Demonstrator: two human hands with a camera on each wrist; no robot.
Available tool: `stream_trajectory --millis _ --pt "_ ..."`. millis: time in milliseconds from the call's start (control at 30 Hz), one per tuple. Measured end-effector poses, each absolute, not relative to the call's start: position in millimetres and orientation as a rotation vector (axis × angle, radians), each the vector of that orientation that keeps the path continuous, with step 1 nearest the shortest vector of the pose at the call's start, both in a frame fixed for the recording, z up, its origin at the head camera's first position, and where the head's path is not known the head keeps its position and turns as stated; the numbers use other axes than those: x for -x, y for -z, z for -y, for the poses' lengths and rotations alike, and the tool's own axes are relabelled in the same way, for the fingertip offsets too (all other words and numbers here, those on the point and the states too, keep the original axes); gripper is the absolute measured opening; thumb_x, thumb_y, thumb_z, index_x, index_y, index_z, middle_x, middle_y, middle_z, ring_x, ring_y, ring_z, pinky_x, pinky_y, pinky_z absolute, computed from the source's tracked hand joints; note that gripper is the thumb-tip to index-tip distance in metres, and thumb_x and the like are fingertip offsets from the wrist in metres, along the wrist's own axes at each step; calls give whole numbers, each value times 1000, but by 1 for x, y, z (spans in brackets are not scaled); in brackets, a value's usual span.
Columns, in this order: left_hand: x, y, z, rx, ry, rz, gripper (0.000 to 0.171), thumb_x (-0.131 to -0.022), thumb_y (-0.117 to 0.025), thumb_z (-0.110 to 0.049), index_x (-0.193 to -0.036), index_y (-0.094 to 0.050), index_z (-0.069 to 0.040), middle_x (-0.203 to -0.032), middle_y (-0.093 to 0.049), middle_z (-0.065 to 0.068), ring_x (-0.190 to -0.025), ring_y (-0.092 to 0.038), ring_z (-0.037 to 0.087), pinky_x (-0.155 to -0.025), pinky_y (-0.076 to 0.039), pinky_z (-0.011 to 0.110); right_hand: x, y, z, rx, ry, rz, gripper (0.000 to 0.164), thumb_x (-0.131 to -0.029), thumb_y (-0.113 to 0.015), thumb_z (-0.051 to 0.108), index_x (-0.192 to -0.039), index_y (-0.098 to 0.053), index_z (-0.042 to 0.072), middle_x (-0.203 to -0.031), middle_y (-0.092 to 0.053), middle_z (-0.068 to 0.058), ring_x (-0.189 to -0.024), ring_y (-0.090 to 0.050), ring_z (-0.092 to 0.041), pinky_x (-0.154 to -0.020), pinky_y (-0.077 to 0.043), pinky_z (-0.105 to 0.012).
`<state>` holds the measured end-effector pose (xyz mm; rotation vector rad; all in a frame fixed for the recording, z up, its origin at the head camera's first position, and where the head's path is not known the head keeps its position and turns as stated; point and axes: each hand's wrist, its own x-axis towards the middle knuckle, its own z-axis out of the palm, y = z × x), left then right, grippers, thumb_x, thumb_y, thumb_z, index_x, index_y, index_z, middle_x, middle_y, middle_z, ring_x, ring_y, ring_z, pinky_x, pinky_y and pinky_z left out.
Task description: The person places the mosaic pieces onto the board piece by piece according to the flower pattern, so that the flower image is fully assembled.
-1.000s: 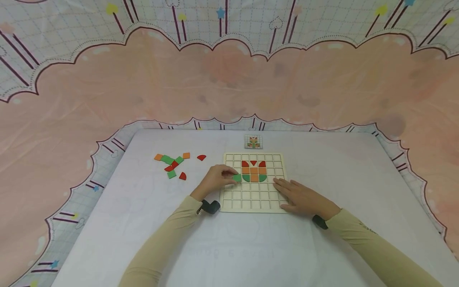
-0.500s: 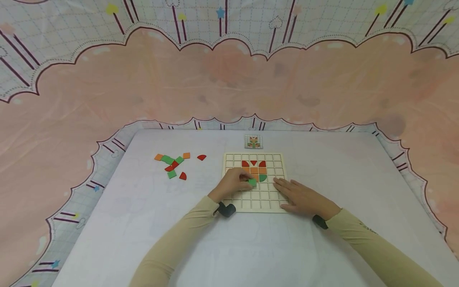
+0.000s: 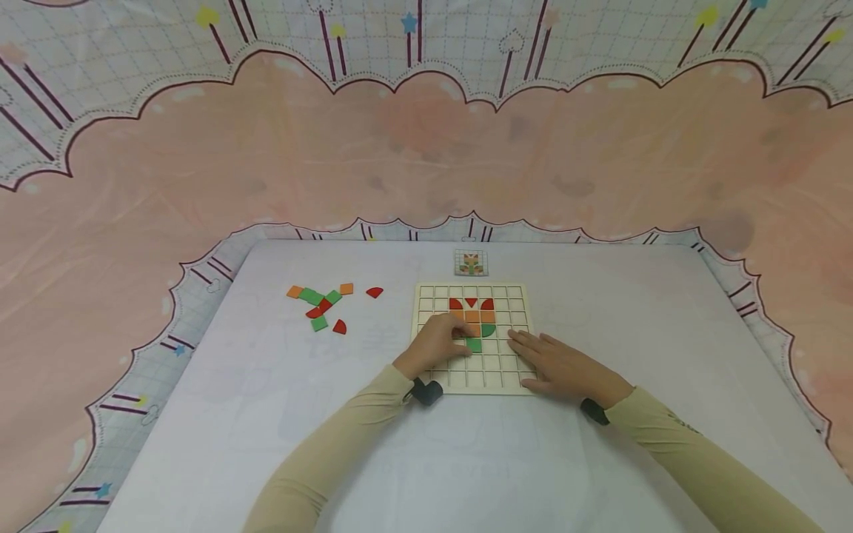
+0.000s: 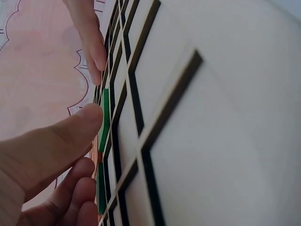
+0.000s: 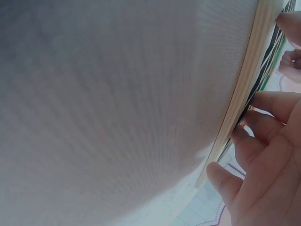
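Observation:
A pale gridded board (image 3: 497,381) lies on the table, bearing a pattern of red, orange and green pieces. My left hand (image 3: 436,342) is over its left-centre; thumb and fingertips are parted at a green square tile (image 3: 474,345) that sits flat in a cell below the orange square. In the left wrist view the thumb (image 4: 82,122) reaches right to the green tile (image 4: 104,120). One green piece at the pattern's lower left is mostly hidden by this hand. My right hand (image 3: 563,363) rests on the board's right edge, fingers extended, holding nothing.
Loose tiles lie left of the board: several green squares (image 3: 319,323), orange squares (image 3: 346,289) and red pieces (image 3: 375,292). Behind the board stands a small pattern card (image 3: 471,263) showing a flower-like figure. A patterned cloth (image 3: 426,163) hangs beyond the table.
My left hand has moved right and slightly nearer, carrying the green square from the pattern's left side to the cell below the orange square; its fingers have parted. The right hand stays put.

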<state>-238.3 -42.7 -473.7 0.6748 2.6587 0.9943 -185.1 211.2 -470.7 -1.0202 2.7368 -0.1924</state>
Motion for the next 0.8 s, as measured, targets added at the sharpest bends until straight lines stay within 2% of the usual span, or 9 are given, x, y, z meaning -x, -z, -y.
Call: stream_trajectory --millis 267,800 --pt "239 473 47 -671 -1015 -2643 21 -75 -79 -16 -93 -73 -8 -88 -68 3 -79 -58 10 -71 -47 20 185 468 -210 1001 200 -2727 69 -92 -56 38 -147 -30 4 -155 -26 -11 -142 -27 -28 -113 -27 -50" --pt "237 470 42 -650 -1025 -2643 18 -75 -78 -13 -91 -72 -7 -87 -69 3 -78 -57 9 -71 -47 20 186 471 -210 1007 192 -2728 69 -92 -56 39 -146 -30 4 -155 -26 -11 -142 -27 -29 -112 -28 -50"
